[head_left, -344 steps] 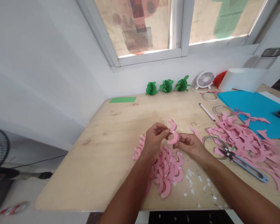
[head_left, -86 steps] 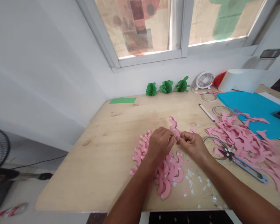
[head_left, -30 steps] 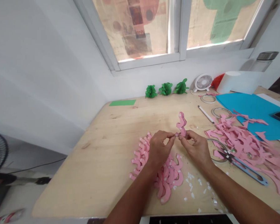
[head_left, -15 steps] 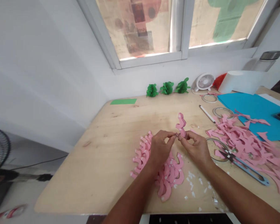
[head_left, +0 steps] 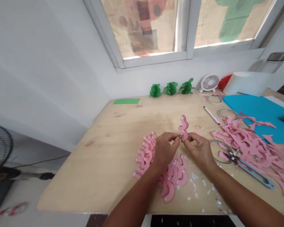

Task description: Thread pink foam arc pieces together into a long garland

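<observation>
Between my two hands a wavy pink paper cutout stands up above the table. My right hand is closed, thumb and fingers pinching its lower end. The fingertips of my left hand are pinched together at the same lower end; whatever tiny thing they grip is too small to make out. Under and beside my left wrist lie several curved pink paper pieces with small white tabs. Another group of pink pieces sits left of that hand, partly covered by it.
Right of my hands are light-blue-handled scissors, tape rolls, pink scraps, a white pen and blue sheets. Green paper figures and a small white fan stand along the wall. White bits litter the front.
The camera view has shifted slightly. Both hands stay at the lower end of the pink cutout, with only small fingertip motion.
</observation>
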`<state>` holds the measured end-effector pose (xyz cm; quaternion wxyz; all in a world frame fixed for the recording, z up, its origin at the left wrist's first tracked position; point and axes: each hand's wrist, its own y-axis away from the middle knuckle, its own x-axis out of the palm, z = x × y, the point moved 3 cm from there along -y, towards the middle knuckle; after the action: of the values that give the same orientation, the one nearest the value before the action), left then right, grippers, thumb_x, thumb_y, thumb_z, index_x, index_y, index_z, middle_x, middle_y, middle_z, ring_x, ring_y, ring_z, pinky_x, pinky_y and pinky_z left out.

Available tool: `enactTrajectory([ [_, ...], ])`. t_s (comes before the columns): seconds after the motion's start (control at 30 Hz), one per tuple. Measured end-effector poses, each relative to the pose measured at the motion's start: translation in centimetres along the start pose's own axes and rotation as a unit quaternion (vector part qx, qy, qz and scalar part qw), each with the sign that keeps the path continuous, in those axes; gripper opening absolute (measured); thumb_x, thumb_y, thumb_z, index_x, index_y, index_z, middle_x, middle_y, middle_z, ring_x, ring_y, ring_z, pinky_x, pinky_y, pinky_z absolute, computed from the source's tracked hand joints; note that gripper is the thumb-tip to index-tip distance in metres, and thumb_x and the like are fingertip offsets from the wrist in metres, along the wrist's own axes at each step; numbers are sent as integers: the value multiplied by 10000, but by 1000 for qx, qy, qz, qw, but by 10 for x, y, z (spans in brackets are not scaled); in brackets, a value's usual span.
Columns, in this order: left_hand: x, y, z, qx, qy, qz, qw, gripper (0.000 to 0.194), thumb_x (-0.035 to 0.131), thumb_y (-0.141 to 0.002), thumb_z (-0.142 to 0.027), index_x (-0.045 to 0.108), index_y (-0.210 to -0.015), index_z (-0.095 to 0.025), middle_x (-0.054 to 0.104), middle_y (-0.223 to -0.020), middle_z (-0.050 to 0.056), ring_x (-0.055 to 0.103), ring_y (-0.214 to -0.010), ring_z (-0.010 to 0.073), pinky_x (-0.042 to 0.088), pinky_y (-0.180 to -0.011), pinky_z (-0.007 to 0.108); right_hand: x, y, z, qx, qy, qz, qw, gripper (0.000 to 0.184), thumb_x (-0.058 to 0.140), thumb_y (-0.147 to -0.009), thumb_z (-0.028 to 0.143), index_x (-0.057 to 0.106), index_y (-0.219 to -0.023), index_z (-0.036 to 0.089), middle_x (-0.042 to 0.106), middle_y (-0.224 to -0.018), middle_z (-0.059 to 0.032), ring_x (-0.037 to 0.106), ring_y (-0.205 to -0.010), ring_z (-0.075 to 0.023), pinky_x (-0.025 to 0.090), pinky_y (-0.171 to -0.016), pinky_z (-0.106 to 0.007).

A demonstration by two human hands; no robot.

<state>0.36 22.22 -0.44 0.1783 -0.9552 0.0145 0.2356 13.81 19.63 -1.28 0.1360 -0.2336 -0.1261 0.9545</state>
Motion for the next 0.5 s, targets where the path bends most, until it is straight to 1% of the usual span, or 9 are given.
enactTrajectory([
  [0.17,1,1,2,-2,2,-15,1000,181,575,-700,-91,716,-760,-186,716,-729,26,630,-678,145,489,-661,264,0,-1,-2,22,-26,16,999,229,579,-766,331,564,-609,166,485,-557,29,456,-543,-121,352,-527,-224],
  [0.33,0,0,2,-8,24,-10,1000,183,579,-704,-101,720,-781,-189,721,-746,30,628,-680,144,492,-662,264,0,-3,-4,40,-46,18,998,275,586,-759,351,516,-565,171,426,-515,44,406,-504,-108,316,-483,-216],
  [0.5,0,0,-1,-20,48,-5,999,158,597,-713,-140,728,-783,-192,727,-763,43,633,-691,152,497,-665,273,-1,-3,-3,36,-33,10,999,257,575,-764,347,536,-582,170,472,-536,35,442,-525,-117,346,-520,-223],
])
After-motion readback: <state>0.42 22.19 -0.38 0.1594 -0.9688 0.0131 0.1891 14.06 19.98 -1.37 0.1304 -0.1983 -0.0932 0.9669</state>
